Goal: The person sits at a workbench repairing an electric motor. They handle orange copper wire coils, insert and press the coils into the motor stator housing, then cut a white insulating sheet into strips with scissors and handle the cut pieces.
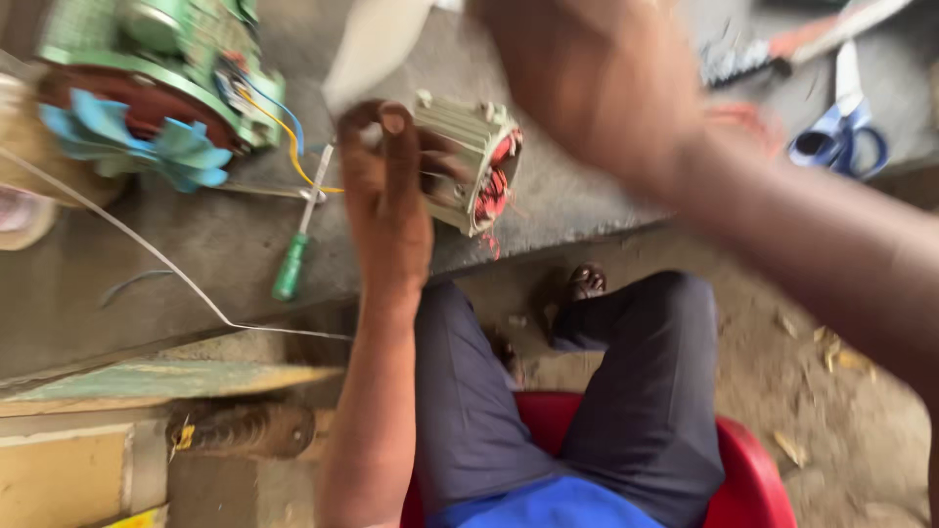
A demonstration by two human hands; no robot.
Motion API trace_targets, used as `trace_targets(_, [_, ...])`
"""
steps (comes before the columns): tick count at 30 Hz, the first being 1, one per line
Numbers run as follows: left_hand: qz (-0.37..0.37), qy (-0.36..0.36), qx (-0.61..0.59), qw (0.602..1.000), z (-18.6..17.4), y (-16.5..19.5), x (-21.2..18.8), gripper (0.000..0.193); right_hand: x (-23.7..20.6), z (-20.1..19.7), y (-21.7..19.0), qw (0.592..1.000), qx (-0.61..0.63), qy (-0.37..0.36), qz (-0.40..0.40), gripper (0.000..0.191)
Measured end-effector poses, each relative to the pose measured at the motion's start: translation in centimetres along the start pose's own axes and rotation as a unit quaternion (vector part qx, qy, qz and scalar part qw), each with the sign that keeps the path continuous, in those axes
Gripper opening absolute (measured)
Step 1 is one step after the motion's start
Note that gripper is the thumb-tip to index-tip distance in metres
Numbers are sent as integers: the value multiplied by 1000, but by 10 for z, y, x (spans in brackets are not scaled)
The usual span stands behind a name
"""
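Stator (469,161), small motor type: ribbed pale metal body, laminated, with red-varnished copper windings showing at its open end. It sits over the near edge of the tabletop (225,254), held off the surface. My left hand (386,191) grasps it, fingers clenched round the ribbed side. My right hand (597,78) hovers above it, blurred; I cannot tell whether its fingers are released or holding anything.

Step in hand, as I judge it: working on the windings at the open end. The next move likely calls for a steady left grip and a careful right-hand approach, since the wire looks thin and easily nicked.

Screwdriver (298,240): green plastic handle, slim steel shaft, lying just beside the left hand on the tabletop.
Fan motor (166,68): green housing, blue plastic blades, yellow and blue leads, at the far left corner.
Scissors (841,132): blue handles, far right edge.
Tabletop: rough grey, worn.
Chair (753,469): red plastic, beneath me.
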State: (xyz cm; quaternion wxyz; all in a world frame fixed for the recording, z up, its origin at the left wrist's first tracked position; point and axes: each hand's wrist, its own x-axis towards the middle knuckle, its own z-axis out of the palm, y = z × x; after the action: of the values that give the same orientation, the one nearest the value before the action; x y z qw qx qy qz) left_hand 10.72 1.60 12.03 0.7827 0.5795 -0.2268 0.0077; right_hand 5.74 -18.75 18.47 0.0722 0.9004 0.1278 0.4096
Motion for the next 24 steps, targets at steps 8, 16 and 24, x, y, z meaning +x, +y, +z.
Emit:
trace_targets(8, [-57,87,-35,994,1,31,30,51,-37,-49,-42,972,210,21,-102,26])
trace_targets(16, [-51,32,-5,998,-108,6,88,42,-200,-36,117,935,56,-105,335,25])
trace_targets(24, [-132,79,20,988,-142,-71,114,50,-309,-10,151,887,15,-202,415,39])
